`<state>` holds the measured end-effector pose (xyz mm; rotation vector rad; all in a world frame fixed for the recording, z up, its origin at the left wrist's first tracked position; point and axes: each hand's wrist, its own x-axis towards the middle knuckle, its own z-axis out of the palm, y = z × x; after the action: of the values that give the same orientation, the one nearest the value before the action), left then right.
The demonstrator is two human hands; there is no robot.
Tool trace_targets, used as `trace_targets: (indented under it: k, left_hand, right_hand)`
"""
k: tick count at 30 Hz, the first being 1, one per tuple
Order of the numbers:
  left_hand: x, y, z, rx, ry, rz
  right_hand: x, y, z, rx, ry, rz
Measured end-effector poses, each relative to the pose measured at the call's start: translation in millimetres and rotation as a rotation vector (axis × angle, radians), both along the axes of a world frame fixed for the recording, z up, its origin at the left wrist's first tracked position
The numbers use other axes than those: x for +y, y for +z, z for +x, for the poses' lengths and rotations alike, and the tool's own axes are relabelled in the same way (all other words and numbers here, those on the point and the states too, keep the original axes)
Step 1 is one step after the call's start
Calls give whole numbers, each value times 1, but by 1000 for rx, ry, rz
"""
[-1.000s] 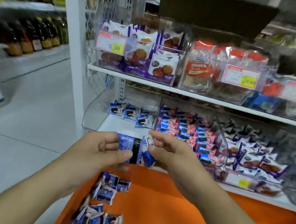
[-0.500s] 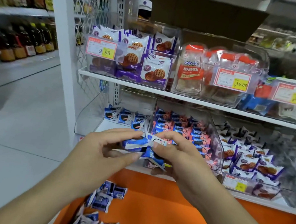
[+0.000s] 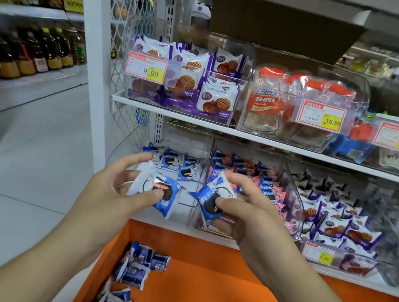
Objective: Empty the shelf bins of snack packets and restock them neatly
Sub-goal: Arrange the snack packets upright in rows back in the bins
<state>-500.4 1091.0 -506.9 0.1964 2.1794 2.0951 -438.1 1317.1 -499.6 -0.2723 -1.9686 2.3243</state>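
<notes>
Head camera, a shop aisle: at far left, shelves of dark bottles (image 3: 32, 52) stand blurred across the floor. In the foreground the left hand (image 3: 106, 198) pinches one blue-and-white biscuit packet (image 3: 159, 192) between thumb and fingers, its forefinger stretched toward the clear left bin (image 3: 170, 136) on the lower shelf. Just beside it the right hand (image 3: 248, 211) pinches a second packet (image 3: 210, 200) in front of the middle bin (image 3: 290, 184). The left bin holds only a short row of packets (image 3: 180, 163) at its back, while more lie loose on the orange surface (image 3: 217, 286) below (image 3: 136, 266), so restocking of that bin appears to have only begun. The middle bin and the purple-wrapped bin (image 3: 343, 218) to the right look full. At far right, goods dissolve into blur, the price labels (image 3: 321, 115) are only partly legible, and the orange surface is cut off by the picture's lower edge.
</notes>
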Motion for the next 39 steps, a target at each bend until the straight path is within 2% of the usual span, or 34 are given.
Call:
trace_targets:
  k: [5, 10, 15, 19, 26, 32, 39]
  left_hand:
    - [1, -5, 0, -36, -73, 26]
    - [2, -10, -4, -140, -183, 86]
    - [0, -14, -16, -110, -169, -46]
    - [-12, -9, -35, -82, -156, -109]
    - [-54, -39, -78, 22, 60, -332]
    - [-68, -53, -99, -7, -28, -360]
    - [-77, -64, -117, -28, -94, -357]
  right_hand:
    - [-9, -1, -3, 46, 13, 47]
    - [-18, -7, -4, 53, -12, 268]
    - [-29, -17, -12, 54, -40, 525]
    - [-39, -9, -28, 131, 57, 739]
    - [-56, -38, -156, 95, -33, 898]
    - [-54, -79, -267, 1, 7, 1189]
    - [-37, -115, -304, -90, 53, 1555]
